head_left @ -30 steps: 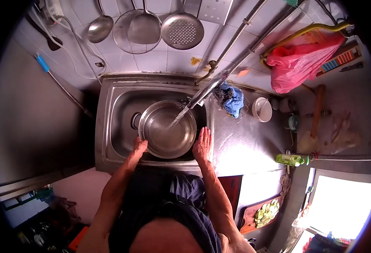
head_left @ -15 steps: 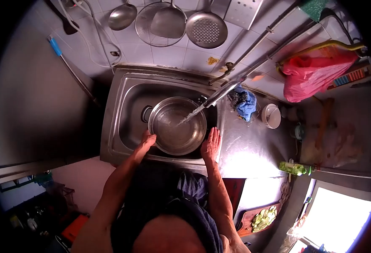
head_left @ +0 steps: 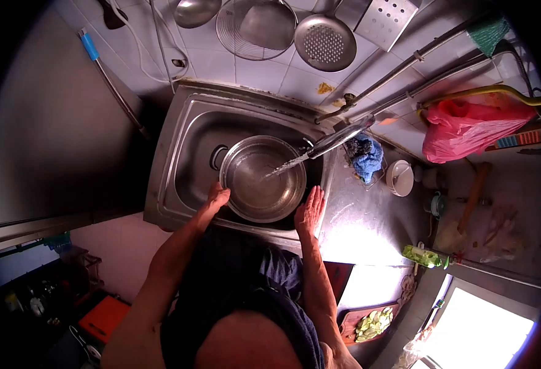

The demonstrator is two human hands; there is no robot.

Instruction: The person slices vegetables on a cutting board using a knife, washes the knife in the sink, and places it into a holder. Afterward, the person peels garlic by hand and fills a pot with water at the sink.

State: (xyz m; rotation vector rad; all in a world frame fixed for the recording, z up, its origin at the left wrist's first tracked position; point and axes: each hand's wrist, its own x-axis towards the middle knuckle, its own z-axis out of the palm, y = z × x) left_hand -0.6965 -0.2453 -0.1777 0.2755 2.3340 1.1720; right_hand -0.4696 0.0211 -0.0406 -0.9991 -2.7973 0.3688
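A round metal basin (head_left: 263,195) sits in the steel sink (head_left: 187,144), and water runs into it from the faucet (head_left: 338,136). At the basin's lower left rim is my left hand (head_left: 218,196), with its thumb at the edge and its other fingers hidden below. My right hand (head_left: 310,210) lies on the sink's right edge beside the basin, fingers stretched out and holding nothing. A black loop handle (head_left: 218,157) shows at the basin's left.
On the counter (head_left: 365,212) right of the sink are a blue cloth (head_left: 367,161) and a white bowl (head_left: 400,178). Metal utensils (head_left: 326,43) and a pink bag (head_left: 473,129) hang above. Sliced vegetables (head_left: 373,325) lie on a cutting board at the lower right.
The view has turned and shifted, so the sink and wall appear tilted. Both hands keep about the same places beside the basin, and water still runs.
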